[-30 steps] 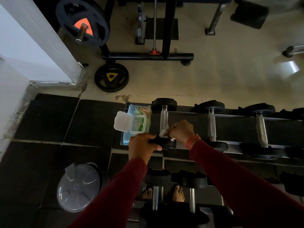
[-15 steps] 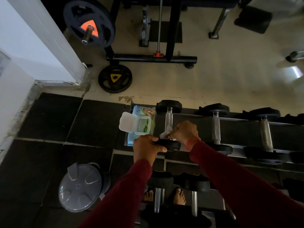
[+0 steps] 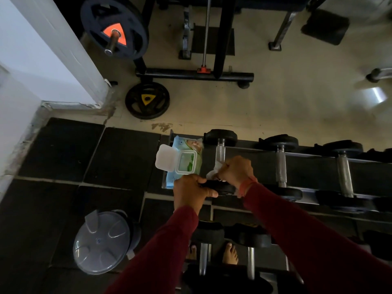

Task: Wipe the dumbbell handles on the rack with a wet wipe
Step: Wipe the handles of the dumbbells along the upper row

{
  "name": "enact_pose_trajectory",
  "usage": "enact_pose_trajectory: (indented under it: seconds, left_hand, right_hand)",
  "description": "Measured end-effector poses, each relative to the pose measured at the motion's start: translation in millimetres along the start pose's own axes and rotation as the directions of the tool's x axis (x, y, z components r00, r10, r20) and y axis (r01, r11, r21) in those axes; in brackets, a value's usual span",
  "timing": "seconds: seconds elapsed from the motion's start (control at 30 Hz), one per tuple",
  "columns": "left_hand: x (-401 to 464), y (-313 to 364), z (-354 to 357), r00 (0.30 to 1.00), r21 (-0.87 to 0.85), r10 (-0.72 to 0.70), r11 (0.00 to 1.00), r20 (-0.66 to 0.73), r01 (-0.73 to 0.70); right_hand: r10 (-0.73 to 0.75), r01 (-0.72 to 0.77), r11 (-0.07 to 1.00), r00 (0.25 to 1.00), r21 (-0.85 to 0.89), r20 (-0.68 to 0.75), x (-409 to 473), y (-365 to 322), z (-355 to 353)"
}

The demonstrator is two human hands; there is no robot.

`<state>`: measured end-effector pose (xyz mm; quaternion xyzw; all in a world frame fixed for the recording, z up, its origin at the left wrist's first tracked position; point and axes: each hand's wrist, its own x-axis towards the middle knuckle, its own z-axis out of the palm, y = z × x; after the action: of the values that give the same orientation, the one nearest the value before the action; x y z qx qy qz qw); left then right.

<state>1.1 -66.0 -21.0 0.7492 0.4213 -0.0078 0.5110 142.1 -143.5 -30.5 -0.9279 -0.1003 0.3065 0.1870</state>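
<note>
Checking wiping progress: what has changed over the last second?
Almost nothing. The right hand still holds the wet wipe on the first dumbbell's handle; the left hand still grips its near weight head. The wipes pack stays open.

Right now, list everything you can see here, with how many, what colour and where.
Dumbbells: several, black ends, steel handles, on rack.
Wet wipe: one, white, on leftmost top-row handle.
Wipes pack: one, blue-green, lid open, rack's left end.
Weight plates: two, black; one orange-marked on a bar, one yellow-marked on floor.
Bin lid: one, grey, lower left.
Left hand: grips the dumbbell's near end.
Right hand: holds the wipe.
</note>
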Motion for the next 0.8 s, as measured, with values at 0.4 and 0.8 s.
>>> enact_pose_trajectory:
  seconds: [0.4, 0.8]
  left_hand:
    - [0, 4, -3, 1.0, -0.037, -0.023, 0.999, 0.015, 0.024]
    - [4, -2, 0, 0.999, -0.078, -0.054, 0.995, 0.005, 0.054]
  right_hand:
    - [-0.07, 0.063, 0.993, 0.995, -0.105, -0.068, -1, -8, 4]
    - [-0.023, 0.026, 1.0, 0.985, -0.014, 0.168, 24, 33, -7]
